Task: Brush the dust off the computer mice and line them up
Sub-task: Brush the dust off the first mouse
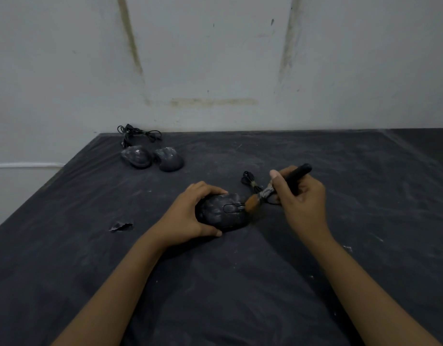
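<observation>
A dusty black computer mouse (224,213) lies in the middle of the dark cloth-covered table (240,283). My left hand (188,216) grips its left side, fingers over the top and thumb at the near edge. My right hand (299,198) holds a brush (288,181) by its black handle; the brown bristles touch the mouse's front end near the scroll wheel. The mouse's bundled cable (250,181) lies just behind it. Two more dusty black mice, one (137,156) and another (169,158), sit side by side at the far left.
Coiled black cables (138,134) lie behind the two far mice at the table's back left corner. A small crumpled scrap (120,226) rests on the cloth left of my left hand. A stained white wall (215,58) stands right behind the table.
</observation>
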